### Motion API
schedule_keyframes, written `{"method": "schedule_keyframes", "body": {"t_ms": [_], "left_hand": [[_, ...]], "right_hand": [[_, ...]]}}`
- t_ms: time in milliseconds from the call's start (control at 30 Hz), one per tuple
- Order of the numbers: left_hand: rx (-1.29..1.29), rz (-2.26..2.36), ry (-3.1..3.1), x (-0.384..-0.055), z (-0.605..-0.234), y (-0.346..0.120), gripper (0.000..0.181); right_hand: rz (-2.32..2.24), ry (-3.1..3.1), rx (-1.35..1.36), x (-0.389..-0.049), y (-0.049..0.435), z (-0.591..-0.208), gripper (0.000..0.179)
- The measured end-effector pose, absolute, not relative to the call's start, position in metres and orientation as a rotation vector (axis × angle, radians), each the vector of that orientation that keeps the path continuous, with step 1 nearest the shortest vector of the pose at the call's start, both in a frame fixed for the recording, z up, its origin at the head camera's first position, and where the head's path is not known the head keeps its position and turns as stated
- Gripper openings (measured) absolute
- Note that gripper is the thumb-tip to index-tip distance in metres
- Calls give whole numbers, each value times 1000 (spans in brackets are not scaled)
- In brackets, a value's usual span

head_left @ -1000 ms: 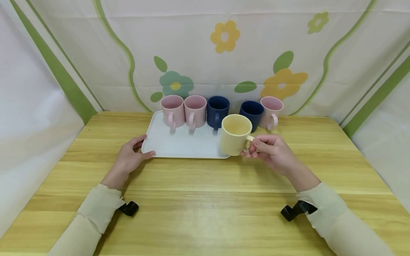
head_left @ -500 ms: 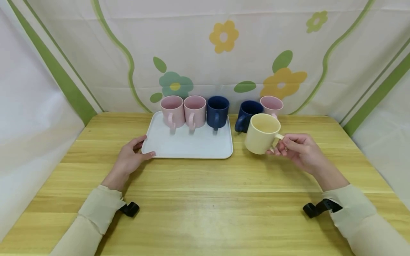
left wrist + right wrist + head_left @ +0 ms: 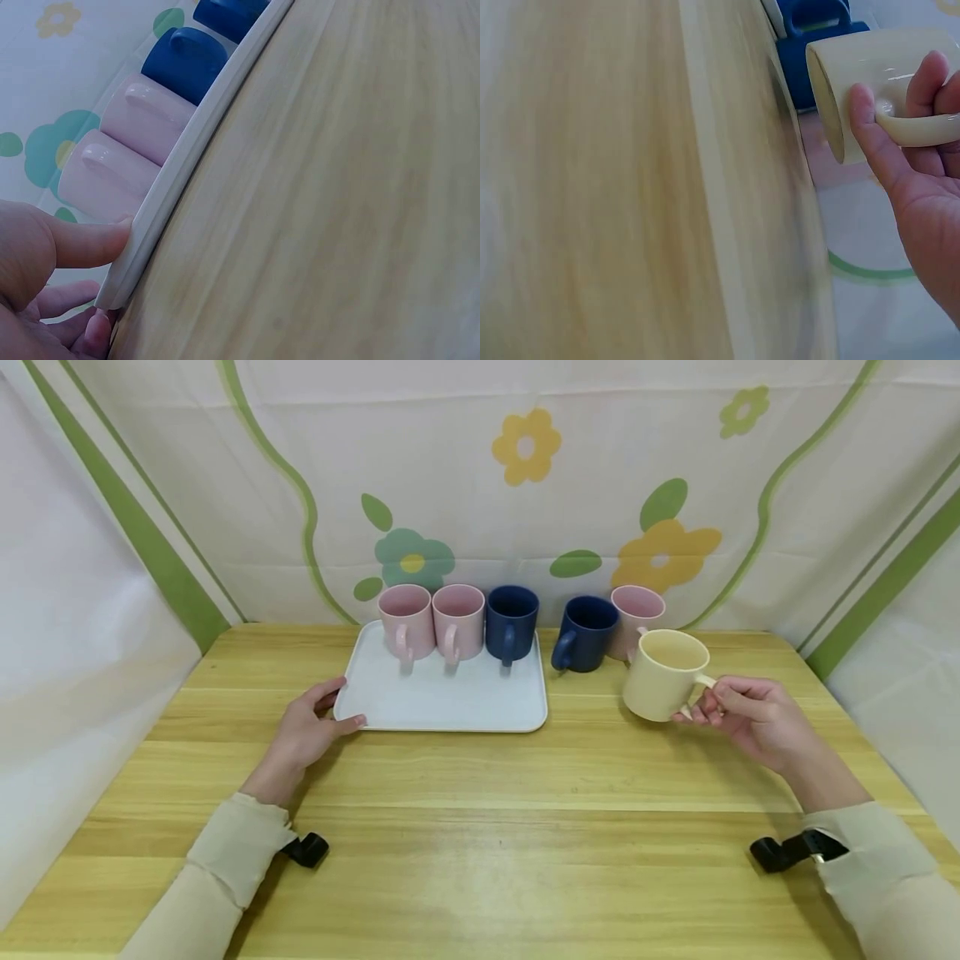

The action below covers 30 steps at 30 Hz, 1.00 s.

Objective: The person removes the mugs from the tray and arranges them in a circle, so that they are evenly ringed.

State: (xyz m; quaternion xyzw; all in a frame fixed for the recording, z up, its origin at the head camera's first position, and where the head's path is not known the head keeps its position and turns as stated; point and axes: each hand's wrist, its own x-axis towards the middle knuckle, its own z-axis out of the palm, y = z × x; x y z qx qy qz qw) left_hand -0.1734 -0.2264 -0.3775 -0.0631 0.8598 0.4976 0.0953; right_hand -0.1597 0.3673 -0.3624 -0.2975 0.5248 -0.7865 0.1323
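Note:
My right hand point(image 3: 757, 714) grips a pale yellow mug point(image 3: 660, 681) by its handle, holding it slightly tilted over the table right of the tray. In the right wrist view, fingers point(image 3: 924, 82) curl through the handle and a fingertip touches the mug's side. My left hand point(image 3: 307, 727) pinches the left end of a white rectangular tray point(image 3: 442, 706), thumb point(image 3: 94, 244) on the rim and other fingers at its outer edge. Two pink mugs point(image 3: 459, 622) and a dark blue mug point(image 3: 512, 622) stand upright along the tray's back, handles toward me.
Right of the tray, another dark blue mug point(image 3: 587, 635) stands on the wooden table point(image 3: 480, 843). Beside it is a third pink mug point(image 3: 636, 610), partly hidden by the yellow one. A flower-patterned cloth point(image 3: 465, 460) closes off the back.
My right hand has carried the yellow mug rightward, from over the tray's right front corner to beyond its right side. The left hand and the tray stay in place.

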Motion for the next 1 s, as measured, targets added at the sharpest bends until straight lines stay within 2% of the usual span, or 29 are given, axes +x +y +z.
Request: {"method": "schedule_keyframes", "body": {"t_ms": [433,1000], "left_hand": [[-179,1469,2557,-174,-376,-227,87],[-175,1458,2567,-174,-375,-226,87]], "right_hand": [[-2370,1306,-855,-170,398,-377,48],[-2413,1279,-720,-184,409,-378,46]]}}
